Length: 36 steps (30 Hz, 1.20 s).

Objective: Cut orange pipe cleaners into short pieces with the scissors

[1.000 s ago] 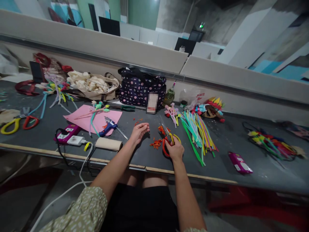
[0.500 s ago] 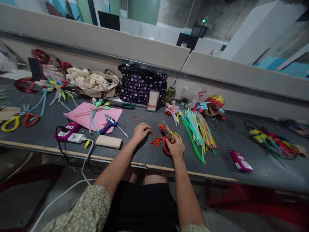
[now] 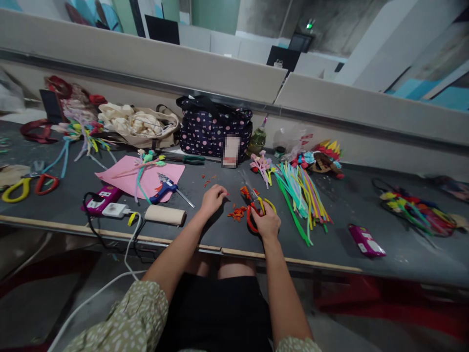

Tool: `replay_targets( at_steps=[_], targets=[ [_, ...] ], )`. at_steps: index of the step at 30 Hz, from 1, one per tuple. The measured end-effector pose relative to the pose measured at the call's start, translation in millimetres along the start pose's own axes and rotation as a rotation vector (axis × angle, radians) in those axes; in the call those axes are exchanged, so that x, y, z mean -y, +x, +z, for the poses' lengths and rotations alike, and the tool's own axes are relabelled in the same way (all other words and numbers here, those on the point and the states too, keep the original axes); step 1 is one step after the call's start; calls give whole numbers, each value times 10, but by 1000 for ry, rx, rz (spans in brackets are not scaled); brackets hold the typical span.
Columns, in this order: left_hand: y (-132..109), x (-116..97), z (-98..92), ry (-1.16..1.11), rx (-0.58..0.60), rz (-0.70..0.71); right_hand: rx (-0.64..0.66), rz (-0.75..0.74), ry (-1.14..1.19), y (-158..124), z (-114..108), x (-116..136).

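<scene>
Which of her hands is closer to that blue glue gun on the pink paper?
The left hand is nearer; the glue gun lies just to its left. The right hand is farther right, on the red-and-yellow scissors.

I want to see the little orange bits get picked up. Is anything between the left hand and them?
Nothing visible. The left hand rests on the dark table, and the orange scraps lie just to its right across bare tabletop. The scissors sit beyond them, under the right hand.
</scene>
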<state>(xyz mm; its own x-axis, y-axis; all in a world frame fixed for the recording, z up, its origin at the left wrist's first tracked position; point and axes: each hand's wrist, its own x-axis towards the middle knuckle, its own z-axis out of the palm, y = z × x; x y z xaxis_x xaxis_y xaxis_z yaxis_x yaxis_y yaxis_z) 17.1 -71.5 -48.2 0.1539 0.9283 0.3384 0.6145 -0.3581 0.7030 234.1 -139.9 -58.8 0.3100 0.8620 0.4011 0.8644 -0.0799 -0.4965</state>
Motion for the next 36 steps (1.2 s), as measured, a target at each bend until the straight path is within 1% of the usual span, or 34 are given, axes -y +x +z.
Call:
replay_targets(
  at_steps=[2,3,5,6,8,10,12,13,16,17,18,19,22,23,24,25,26,29,30,31,32,33,36],
  targets=[
    [10,13,-26,-13,-99,-83,0,-5,-1,2,6,-9],
    [9,16,-33,-15,-128,-109,-2,-9,-2,2,9,-14],
    [-3,14,-28,-39,-126,-132,-9,-18,-3,1,15,-19],
    [-13,7,-14,-76,-99,-132,-12,-21,-2,0,17,-20],
    [-32,-17,32,-215,-4,-132,-19,-23,-2,-3,18,-17],
    [-39,-52,81,-435,121,-145,-23,-21,-6,-5,17,-10],
    [-26,-87,102,-658,199,-174,-27,-20,-11,-4,14,-6],
    [-14,-99,96,-744,194,-190,-28,-21,-11,-4,13,-5],
    [21,-109,25,-882,58,-238,-27,-25,-1,-2,13,-10],
    [26,-105,-3,-908,36,-256,-26,-25,2,-2,12,-11],
    [25,-100,-25,-930,49,-278,-23,-24,4,-1,11,-12],
    [20,-95,-38,-944,101,-301,-20,-22,4,-1,9,-12],
    [-10,-74,-18,-887,333,-369,-14,-15,1,-1,1,-3],
    [-16,-62,-1,-840,372,-379,-13,-15,0,-2,-2,1],
    [-17,-45,14,-785,363,-376,-14,-15,1,-2,-4,4],
    [-12,-24,22,-727,303,-363,-15,-15,1,-3,-5,7],
    [-1,3,20,-673,198,-341,-17,-14,1,-3,-6,8],
    [53,88,-42,-569,-245,-276,-18,-11,0,-5,-1,5],
    [72,110,-68,-573,-344,-266,-18,-11,0,-5,2,1],
    [87,127,-91,-592,-412,-264,-18,-11,-1,-5,6,-2],
    [98,138,-105,-618,-444,-268,-19,-11,-1,-5,10,-6],
    [105,143,-109,-646,-447,-281,-18,-13,0,-5,15,-10],
    [107,137,-70,-740,-381,-355,-17,-16,2,-3,24,-16]
  ],
)
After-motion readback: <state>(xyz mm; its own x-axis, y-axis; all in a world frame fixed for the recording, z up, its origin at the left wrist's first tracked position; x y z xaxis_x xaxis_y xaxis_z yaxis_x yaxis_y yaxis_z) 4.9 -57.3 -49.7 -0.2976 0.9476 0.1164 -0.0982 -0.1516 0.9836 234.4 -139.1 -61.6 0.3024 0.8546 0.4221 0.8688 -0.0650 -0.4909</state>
